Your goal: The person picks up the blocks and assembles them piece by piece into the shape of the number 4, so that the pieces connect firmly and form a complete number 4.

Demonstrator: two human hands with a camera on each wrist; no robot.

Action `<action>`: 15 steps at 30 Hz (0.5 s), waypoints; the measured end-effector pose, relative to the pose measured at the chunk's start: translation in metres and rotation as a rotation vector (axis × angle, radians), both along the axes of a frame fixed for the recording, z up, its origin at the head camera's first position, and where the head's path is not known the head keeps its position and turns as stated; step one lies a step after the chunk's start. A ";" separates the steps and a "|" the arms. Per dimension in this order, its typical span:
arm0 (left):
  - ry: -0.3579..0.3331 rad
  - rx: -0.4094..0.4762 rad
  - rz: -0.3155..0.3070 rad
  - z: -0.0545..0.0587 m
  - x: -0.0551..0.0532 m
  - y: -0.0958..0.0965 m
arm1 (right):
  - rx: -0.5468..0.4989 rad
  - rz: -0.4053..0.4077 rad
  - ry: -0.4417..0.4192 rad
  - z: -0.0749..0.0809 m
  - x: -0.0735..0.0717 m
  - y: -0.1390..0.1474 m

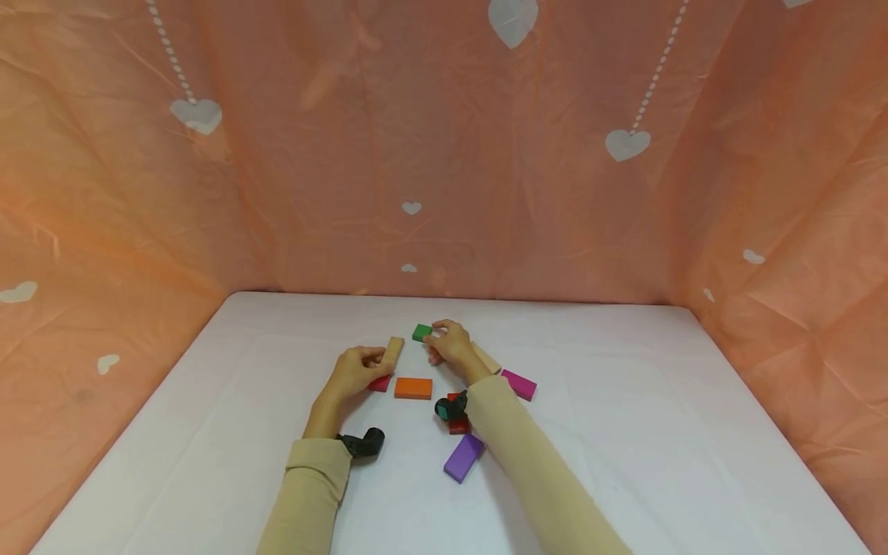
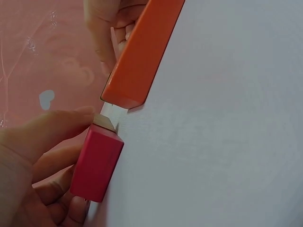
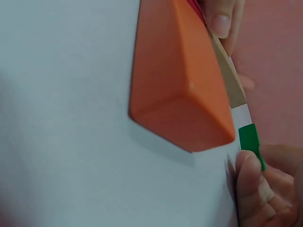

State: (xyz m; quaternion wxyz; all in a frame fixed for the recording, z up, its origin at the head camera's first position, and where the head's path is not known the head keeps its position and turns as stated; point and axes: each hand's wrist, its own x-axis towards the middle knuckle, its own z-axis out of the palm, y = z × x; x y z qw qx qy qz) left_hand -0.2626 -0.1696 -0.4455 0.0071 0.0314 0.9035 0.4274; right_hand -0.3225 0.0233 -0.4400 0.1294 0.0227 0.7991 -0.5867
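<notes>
In the head view my left hand pinches a plain wooden block between thumb and fingers. A pinkish-red block lies just below that hand; in the left wrist view the pinkish-red block hides most of the wooden one. My right hand, farther back, holds a small green block by its right side. The right wrist view has thumb and finger on the green block. An orange block lies flat between the two hands, touched by neither.
Beneath my right forearm are a second plain wooden block, a magenta block and a red block, the last partly hidden by the wrist camera. A purple block lies nearer. A peach curtain surrounds the white table.
</notes>
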 end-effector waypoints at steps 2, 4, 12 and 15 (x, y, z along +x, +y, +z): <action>0.007 -0.002 -0.007 0.000 0.000 0.000 | 0.003 -0.002 0.006 0.000 0.000 -0.001; 0.010 -0.002 -0.013 0.000 0.000 -0.001 | 0.012 -0.008 0.012 0.000 0.001 -0.001; 0.000 -0.011 -0.016 -0.001 -0.001 0.000 | 0.046 -0.050 0.038 -0.001 0.002 -0.005; 0.009 -0.014 -0.017 -0.001 -0.001 0.001 | 0.056 -0.056 0.040 -0.002 0.001 -0.006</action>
